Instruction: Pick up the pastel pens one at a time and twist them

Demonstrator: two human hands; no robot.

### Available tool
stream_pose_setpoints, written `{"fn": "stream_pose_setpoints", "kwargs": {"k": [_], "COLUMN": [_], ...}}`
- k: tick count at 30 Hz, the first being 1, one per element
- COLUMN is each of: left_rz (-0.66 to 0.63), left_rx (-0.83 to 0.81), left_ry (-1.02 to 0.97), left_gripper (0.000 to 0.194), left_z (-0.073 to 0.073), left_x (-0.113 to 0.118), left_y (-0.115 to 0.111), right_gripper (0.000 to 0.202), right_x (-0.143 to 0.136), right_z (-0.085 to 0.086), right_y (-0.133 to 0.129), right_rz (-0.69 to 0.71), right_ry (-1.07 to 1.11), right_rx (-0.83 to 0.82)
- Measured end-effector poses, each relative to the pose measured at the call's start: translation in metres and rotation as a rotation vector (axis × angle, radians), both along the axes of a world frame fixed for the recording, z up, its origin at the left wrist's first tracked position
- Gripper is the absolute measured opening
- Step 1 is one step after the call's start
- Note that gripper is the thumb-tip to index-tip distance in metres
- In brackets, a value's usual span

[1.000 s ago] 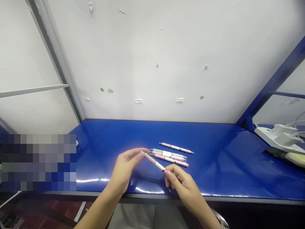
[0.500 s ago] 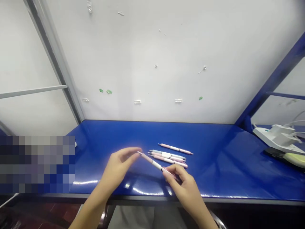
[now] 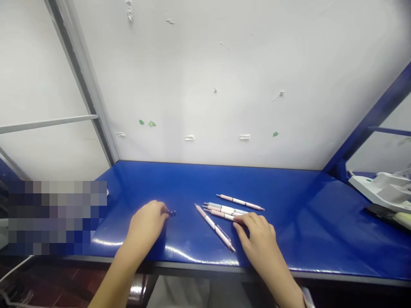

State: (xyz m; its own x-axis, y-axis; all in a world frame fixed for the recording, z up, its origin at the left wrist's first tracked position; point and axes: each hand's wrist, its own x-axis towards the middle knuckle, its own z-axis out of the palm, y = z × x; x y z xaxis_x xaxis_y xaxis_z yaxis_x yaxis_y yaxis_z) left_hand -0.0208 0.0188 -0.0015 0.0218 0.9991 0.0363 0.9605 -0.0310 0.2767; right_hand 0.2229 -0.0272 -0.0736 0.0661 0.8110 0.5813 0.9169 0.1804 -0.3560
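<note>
A pink-and-white pen point(image 3: 215, 230) lies slantwise on the blue table between my two hands, touched by neither. Beyond it, several pink, pale blue and white pens point(image 3: 221, 213) are bunched side by side. My right hand point(image 3: 255, 231) is closed with thumb and forefinger at the nearest of these, covering its back end. Farther back, one more pink-and-white pen point(image 3: 240, 202) lies apart. On the left, my left hand point(image 3: 149, 222) rests low over the table with its fingers pressed together. Small dark bits point(image 3: 172, 213) show at its fingertips, too small to name.
The blue table point(image 3: 160, 179) ends at a white wall panel point(image 3: 205, 85). At the right stands a white power strip point(image 3: 374, 190) with plugs, beside a black-and-yellow thing point(image 3: 390, 216). A blurred-out patch point(image 3: 58, 218) covers the left side.
The pen held between both hands now lies on the table, let go. My right hand moved right to the bunched pens; my left hand drew back to the left and down. The view shifted slightly.
</note>
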Motion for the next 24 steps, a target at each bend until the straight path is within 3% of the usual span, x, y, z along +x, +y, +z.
{"fn": "stream_pose_setpoints", "kwargs": {"k": [6,10,15,18,24], "left_rz": [0.033,0.004,-0.088,-0.082,0.01], "left_rx": [0.062,0.167,0.182,0.126,-0.023], "left_ry": [-0.096,-0.443,-0.829,-1.024,-1.479], "left_gripper": [0.018,0.015,0.013,0.017,0.025], "left_z": [0.002,0.002,0.001,0.002,-0.004], "left_x": [0.0,0.009,0.026,0.033,0.044], "left_y": [-0.006,-0.013,-0.018,-0.019,-0.017], "right_gripper": [0.019,0.018,0.021,0.023,0.022], "right_x": [0.01,0.01,0.014,0.014,-0.009], "right_z": [-0.006,-0.005,-0.009,-0.008,0.007], "right_y": [0.006,0.008,0.011,0.008,-0.012], "right_rz": [-0.013,-0.067,-0.066,-0.018,0.152], "right_ry": [-0.053,-0.116,-0.113,0.008,0.554], "right_rx": [0.049,0.071,0.08,0.065,-0.048]}}
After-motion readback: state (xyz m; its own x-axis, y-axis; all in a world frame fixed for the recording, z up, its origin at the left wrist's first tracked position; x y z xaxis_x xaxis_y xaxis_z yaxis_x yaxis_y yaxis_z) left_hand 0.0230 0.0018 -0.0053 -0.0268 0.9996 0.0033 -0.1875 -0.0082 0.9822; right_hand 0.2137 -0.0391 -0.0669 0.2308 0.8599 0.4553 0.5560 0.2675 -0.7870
